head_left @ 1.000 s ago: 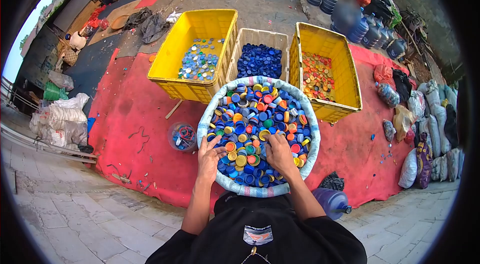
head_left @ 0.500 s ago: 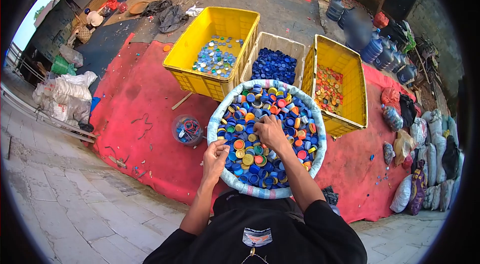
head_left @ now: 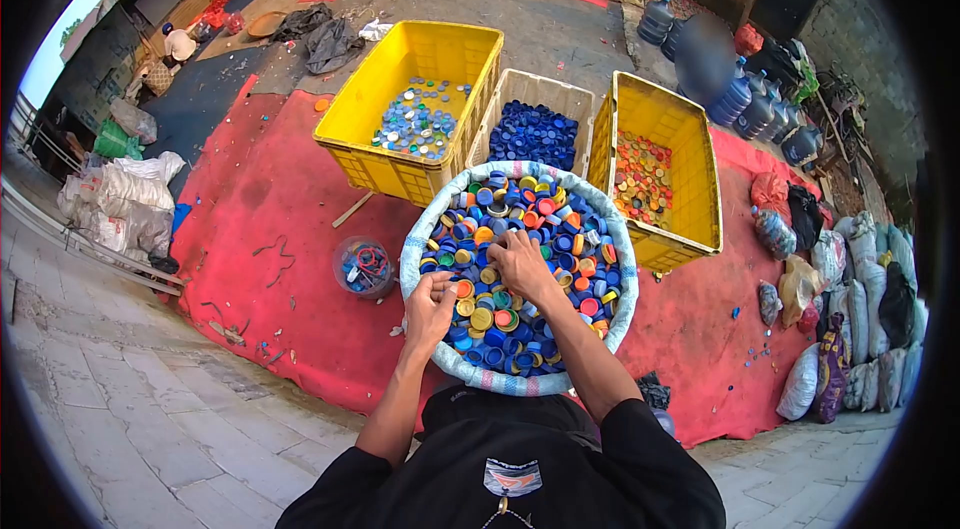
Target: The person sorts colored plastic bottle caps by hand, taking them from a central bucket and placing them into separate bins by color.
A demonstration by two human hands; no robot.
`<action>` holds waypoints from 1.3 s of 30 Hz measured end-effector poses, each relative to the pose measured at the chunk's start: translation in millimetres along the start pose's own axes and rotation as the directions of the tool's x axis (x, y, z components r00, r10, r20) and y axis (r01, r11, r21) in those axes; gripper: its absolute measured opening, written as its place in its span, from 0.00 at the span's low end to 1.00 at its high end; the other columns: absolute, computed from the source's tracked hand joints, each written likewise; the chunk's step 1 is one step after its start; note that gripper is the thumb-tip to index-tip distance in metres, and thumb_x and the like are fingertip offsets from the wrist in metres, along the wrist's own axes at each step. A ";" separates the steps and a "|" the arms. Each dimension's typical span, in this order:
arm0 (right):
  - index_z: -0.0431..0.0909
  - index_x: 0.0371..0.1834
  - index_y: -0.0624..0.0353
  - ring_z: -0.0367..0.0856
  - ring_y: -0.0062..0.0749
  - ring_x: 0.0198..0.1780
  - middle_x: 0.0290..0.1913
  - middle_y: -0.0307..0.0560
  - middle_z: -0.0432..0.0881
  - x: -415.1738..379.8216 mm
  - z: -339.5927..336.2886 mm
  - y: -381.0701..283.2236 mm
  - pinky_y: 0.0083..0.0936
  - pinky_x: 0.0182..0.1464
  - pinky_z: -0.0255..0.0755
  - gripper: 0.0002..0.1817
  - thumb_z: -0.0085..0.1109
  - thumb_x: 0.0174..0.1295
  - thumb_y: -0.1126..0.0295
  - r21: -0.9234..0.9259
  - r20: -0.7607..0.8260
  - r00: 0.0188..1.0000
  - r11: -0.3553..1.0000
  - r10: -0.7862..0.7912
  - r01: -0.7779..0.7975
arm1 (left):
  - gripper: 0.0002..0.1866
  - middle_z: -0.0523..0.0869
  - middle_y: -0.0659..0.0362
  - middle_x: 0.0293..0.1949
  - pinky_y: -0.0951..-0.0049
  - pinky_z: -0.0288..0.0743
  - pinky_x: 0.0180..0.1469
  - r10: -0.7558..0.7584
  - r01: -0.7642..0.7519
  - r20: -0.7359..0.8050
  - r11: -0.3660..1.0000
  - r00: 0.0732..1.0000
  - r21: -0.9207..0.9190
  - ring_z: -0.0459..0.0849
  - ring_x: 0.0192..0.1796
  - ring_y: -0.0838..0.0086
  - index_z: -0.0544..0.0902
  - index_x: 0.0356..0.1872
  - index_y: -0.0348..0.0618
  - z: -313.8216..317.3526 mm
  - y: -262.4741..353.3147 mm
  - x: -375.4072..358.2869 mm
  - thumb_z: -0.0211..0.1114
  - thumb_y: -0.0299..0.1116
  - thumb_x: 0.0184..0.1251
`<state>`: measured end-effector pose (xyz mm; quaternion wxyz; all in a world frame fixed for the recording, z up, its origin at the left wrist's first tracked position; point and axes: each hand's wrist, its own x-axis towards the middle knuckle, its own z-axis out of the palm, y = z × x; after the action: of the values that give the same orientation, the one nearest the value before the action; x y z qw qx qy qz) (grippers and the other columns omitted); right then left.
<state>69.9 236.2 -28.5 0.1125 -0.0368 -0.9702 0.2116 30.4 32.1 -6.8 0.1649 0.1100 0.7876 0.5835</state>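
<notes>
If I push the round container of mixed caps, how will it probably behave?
The round container is probably rather heavy, since caps cover its whole opening. Those loose caps may slide or spill if it tips, because no lid holds them.

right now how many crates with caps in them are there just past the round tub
3: a yellow crate on the left, a white crate in the middle, a second yellow crate on the right. None of this row seems hidden.

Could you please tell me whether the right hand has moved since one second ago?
Yes, the right hand has moved leftward and farther from the body, judged against the pale rim of the round container.
</notes>
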 end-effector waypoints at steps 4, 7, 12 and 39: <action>0.75 0.35 0.60 0.77 0.44 0.45 0.45 0.45 0.79 -8.6 -4.4 5.7 0.41 0.47 0.71 0.07 0.64 0.59 0.73 0.307 -0.182 0.980 0.951 0.086 -0.027 | 0.18 0.87 0.54 0.37 0.71 0.77 0.38 0.035 -0.031 -0.025 0.991 0.999 0.132 0.84 0.35 0.74 0.78 0.50 0.32 2.5 1.4 4.5 0.67 0.32 0.62; 0.74 0.37 0.61 0.80 0.35 0.45 0.48 0.45 0.80 -26.9 -19.8 -1.7 0.33 0.49 0.75 0.07 0.61 0.65 0.71 0.913 0.100 0.888 0.313 0.449 -0.261 | 0.22 0.87 0.49 0.38 0.65 0.77 0.40 0.068 -0.057 -0.047 0.974 0.997 0.219 0.85 0.37 0.64 0.74 0.53 0.31 9.9 6.4 12.0 0.67 0.31 0.61; 0.73 0.39 0.56 0.82 0.43 0.53 0.52 0.56 0.80 -72.3 -43.7 -14.3 0.39 0.55 0.78 0.05 0.58 0.65 0.70 0.871 0.145 0.850 -0.473 0.506 0.133 | 0.28 0.84 0.41 0.38 0.53 0.75 0.44 0.280 -0.212 -0.031 0.790 0.960 0.575 0.83 0.43 0.46 0.69 0.56 0.29 26.9 8.3 24.9 0.68 0.32 0.59; 0.75 0.38 0.52 0.78 0.25 0.36 0.36 0.40 0.80 -121.2 -51.9 -46.8 0.30 0.36 0.74 0.07 0.60 0.63 0.63 0.870 0.332 0.672 -0.491 0.662 0.053 | 0.23 0.83 0.59 0.38 0.68 0.77 0.40 -0.192 0.230 0.181 0.947 0.965 -0.223 0.82 0.40 0.73 0.78 0.53 0.37 -7.2 32.9 51.8 0.70 0.37 0.59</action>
<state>198.7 200.2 12.5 0.2271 -0.3014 -0.2325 0.8964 -20.8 54.4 19.7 0.3004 0.0498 0.7022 0.6436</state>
